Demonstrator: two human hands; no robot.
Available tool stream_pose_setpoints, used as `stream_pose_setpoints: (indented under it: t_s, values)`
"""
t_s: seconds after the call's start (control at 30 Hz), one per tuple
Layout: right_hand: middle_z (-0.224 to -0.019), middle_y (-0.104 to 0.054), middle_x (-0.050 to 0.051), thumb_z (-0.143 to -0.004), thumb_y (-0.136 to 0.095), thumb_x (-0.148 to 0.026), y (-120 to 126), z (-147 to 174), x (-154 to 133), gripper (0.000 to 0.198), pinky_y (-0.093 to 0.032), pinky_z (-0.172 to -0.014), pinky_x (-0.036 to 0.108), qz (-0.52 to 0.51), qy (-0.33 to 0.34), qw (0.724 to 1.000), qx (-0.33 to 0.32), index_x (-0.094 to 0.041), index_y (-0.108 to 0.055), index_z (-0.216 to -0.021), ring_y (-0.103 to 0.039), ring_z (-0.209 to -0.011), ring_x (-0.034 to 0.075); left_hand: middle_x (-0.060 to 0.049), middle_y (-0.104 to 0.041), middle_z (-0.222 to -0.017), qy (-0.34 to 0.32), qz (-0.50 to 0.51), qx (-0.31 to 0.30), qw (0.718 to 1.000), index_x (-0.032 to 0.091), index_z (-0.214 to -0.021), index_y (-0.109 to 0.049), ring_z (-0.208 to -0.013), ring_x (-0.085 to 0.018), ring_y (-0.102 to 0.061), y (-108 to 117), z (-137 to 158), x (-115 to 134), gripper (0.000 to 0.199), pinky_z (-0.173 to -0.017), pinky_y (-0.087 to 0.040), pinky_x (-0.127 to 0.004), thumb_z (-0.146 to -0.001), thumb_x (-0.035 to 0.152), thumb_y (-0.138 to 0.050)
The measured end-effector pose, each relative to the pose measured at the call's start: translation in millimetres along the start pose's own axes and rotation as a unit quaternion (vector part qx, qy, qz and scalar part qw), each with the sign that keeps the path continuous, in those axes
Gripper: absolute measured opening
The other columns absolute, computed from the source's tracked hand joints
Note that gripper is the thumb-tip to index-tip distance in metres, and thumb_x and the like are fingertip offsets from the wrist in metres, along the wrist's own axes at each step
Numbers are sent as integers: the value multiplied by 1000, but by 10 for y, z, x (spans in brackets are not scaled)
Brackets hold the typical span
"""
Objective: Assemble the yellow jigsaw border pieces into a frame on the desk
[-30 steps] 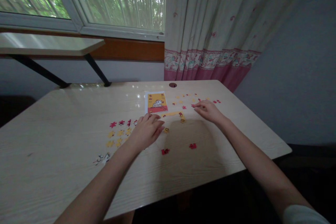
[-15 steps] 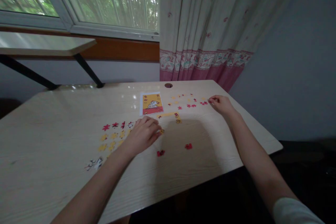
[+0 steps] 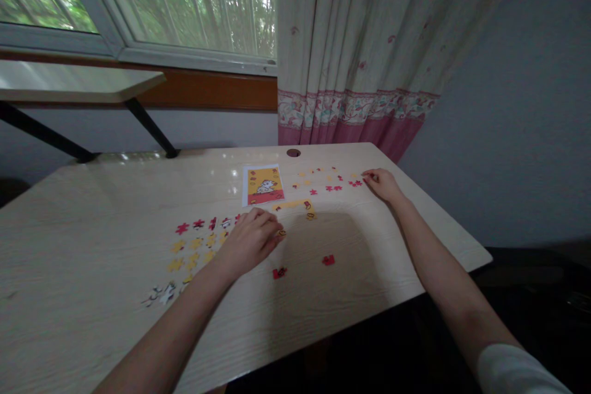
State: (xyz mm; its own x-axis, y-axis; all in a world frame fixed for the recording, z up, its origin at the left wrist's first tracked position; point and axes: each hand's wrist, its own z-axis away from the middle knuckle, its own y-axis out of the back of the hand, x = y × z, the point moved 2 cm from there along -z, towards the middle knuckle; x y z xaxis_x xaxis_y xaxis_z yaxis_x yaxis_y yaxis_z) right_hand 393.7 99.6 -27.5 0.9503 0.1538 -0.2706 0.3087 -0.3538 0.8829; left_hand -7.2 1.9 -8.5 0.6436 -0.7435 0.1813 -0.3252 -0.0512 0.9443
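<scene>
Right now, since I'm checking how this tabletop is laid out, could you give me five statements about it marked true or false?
1. The right hand is beside red puzzle pieces on the table's right side. True.
2. The picture card is underneath the left hand. False: it lies farther back, uncovered.
3. Two red pieces in front of the right forearm's left side lie apart from each other. True.
4. The curtain's lowest band is green. False: it is pink.
5. A yellow piece shows by the left fingertips. True.
</scene>
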Motion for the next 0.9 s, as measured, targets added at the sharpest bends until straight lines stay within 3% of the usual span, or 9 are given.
stream_pose_setpoints:
  t_s: [0.53,0.7,0.9]
  values:
    - [-98,-70,10,-83,-53,-30,-58,-107,-165,28,-43,-84,34,29,-27,999,-5,-18,-71,-100,-60,-87,21,-7,-62,-98,0,8,-16,1000,21,-101,-65,-96,-25,-48,52,33,-1,22,-83,-41,-41,-89,27,-48]
    - [-104,-70,7,-77,-60,-19,-63,-330,-152,27,-45,-83,31,33,5,993,-114,-22,-71,-102,-62,-92,21,-7,-62,-99,11,-3,-22,1000,21,-105,-63,-98,-25,-48,39,41,-3,23,-83,-40,-41,-89,27,-49]
    - [-78,-72,4,-73,-61,-17,-15,-528,-152,23,-46,-67,25,45,-1,980,-193,-20,-74,-92,-64,-69,16,-7,-62,-99,16,-3,-21,1000,21,-106,-63,-97,-25,-48,34,48,6,23,-80,-39,-41,-89,28,-49]
